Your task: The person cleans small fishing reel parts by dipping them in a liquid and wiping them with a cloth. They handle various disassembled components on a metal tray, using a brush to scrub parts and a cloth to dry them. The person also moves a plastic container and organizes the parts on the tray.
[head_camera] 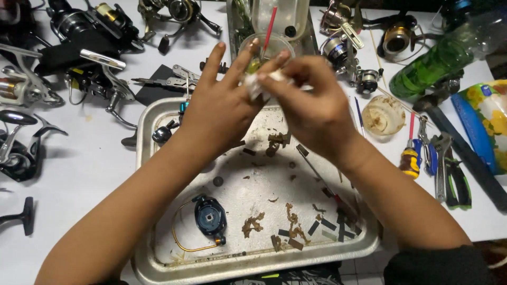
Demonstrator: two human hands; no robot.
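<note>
Head view, looking straight down at your white counter: both hands are up over the far end of the dented silver metal tray. Your left hand has its fingers spread and mostly open, with only the thumb and fingertips touching the small crumpled white wad of cloth or paper. Your right hand is curled closed, pinching that same wad from the other side, so the wad sits right between the two hands, above the tray's far rim. I can't tell if there's a small part wrapped inside it.

Just behind your fingers stands a clear plastic cup with a red straw.

Down in the tray, near your left forearm, lies a dark blue round reel side plate with a thin gold wire bail. Brown greasy crumbs and small dark strips are scattered across the tray floor toward the right corner.

To the right of the tray, on the counter, you've got a shallow clear plastic dish smeared with brown grease, a yellow-and-red handled screwdriver and green-handled pliers. A green glass bottle lies at the far right. Several black and silver spinning reels crowd the left and far edges.
</note>
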